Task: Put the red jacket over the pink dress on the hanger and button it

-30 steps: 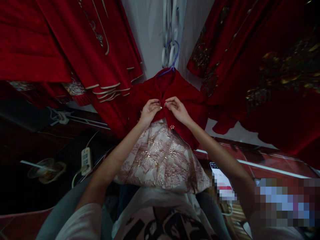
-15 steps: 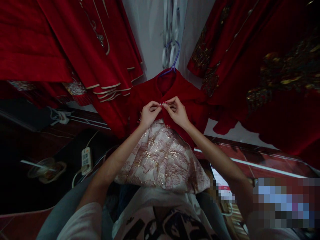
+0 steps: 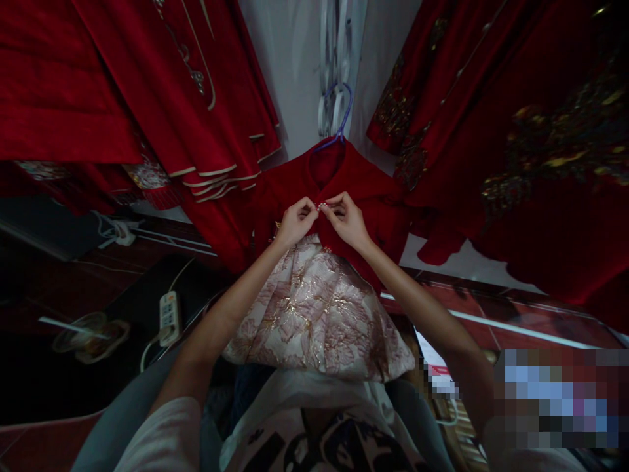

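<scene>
A red jacket (image 3: pixel 378 183) hangs in front of me on a purple hanger (image 3: pixel 348 108). Below its hem spreads a pale pink brocade skirt (image 3: pixel 319 308) with gold flowers, reaching to my lap. My left hand (image 3: pixel 297 221) and my right hand (image 3: pixel 348 219) meet at the jacket's front opening, fingertips nearly touching. Both pinch at the front edge, where small pale beads show between the fingers. The exact fastening is too small to make out.
Red garments (image 3: pixel 187 124) with light trim hang at left, and gold-embroidered red garments (image 3: pixel 491 131) at right. A power strip (image 3: pixel 170 318) and a clear cup with a straw (image 3: pixel 86 334) lie on a dark surface at left. A lit screen (image 3: pixel 435 357) is at lower right.
Both hands stay at the jacket's front, with only slight finger movement. The whole view has shifted very little.
</scene>
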Tool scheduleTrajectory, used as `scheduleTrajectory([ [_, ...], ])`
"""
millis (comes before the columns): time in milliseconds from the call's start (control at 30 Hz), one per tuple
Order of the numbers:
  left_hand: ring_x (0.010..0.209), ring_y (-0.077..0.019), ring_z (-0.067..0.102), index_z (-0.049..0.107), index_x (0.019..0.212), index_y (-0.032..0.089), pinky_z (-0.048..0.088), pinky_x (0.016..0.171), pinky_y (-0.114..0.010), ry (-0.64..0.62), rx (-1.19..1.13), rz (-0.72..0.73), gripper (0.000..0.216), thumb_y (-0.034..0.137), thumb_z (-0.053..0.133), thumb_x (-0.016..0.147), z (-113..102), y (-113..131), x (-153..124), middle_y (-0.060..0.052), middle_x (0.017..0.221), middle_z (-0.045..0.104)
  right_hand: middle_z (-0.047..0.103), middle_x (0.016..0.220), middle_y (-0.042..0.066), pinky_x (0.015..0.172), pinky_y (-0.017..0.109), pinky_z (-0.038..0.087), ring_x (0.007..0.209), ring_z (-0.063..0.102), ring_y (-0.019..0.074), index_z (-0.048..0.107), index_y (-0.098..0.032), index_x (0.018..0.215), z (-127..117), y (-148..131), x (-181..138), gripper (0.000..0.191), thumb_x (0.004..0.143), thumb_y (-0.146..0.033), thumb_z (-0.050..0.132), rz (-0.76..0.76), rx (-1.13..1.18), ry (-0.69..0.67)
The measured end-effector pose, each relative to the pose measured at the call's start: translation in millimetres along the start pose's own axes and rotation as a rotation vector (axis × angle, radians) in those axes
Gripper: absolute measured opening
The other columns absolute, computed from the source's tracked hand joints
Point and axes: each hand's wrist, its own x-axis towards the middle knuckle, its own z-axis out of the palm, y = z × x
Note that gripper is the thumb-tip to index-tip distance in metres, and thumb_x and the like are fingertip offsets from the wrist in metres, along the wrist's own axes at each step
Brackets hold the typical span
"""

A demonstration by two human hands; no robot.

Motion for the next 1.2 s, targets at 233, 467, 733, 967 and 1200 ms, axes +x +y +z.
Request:
scheduleTrajectory([
  [233,0.058,-0.0088,0.052,0.050,0.072,0.019,0.041,0.057,-0.020,-0.038,0.214,0.086,0.013,0.025,0.055,0.082,-2.0,2.9,-0.5,0.003,0.066,0.054,0.067,0.094,0.004,0.065,0.027,0.054,0.080,0.066,0.0155,0.053,-0.022,0.091,-2.3,3.5,1.5,0.028,0.082,-0.048,0.061,-0.010,0.007,-0.021],
  [467,0.065,-0.0123,0.051,0.057,0.079,0.019,0.042,0.063,-0.025,-0.057,0.455,0.233,0.010,0.024,0.053,0.086,-6.3,14.2,-6.9,-0.001,0.074,0.056,0.066,0.093,0.003,0.066,0.027,0.054,0.079,0.066,0.0152,0.053,-0.022,0.091,-3.4,7.4,2.1,0.030,0.082,-0.049,0.062,-0.008,0.032,-0.034],
  [733,0.068,-0.0115,0.052,0.057,0.084,0.019,0.042,0.065,-0.024,-0.053,0.432,0.221,0.007,0.024,0.053,0.087,-6.1,9.4,-8.7,-0.001,0.078,0.056,0.067,0.093,0.004,0.065,0.027,0.054,0.081,0.066,0.0160,0.055,-0.022,0.091,-4.7,7.9,1.5,0.030,0.081,-0.049,0.062,-0.007,0.026,-0.038],
  [967,0.068,-0.0109,0.052,0.057,0.083,0.019,0.043,0.067,-0.024,-0.047,0.382,0.228,0.003,0.021,0.058,0.082,-6.1,6.4,-6.4,0.000,0.078,0.056,0.068,0.093,0.004,0.078,0.034,0.056,0.083,0.067,0.0173,0.058,-0.021,0.092,-7.3,8.0,3.9,0.031,0.075,-0.044,0.071,-0.009,0.094,-0.070],
  [1200,0.068,-0.0114,0.051,0.057,0.079,0.019,0.041,0.065,-0.023,-0.097,0.436,0.258,0.002,0.017,0.057,0.080,-10.8,15.5,-4.1,0.001,0.075,0.055,0.067,0.091,0.004,0.083,0.034,0.055,0.084,0.067,0.0165,0.057,-0.021,0.091,-9.5,6.9,7.6,0.031,0.073,-0.041,0.072,-0.011,0.103,-0.094],
])
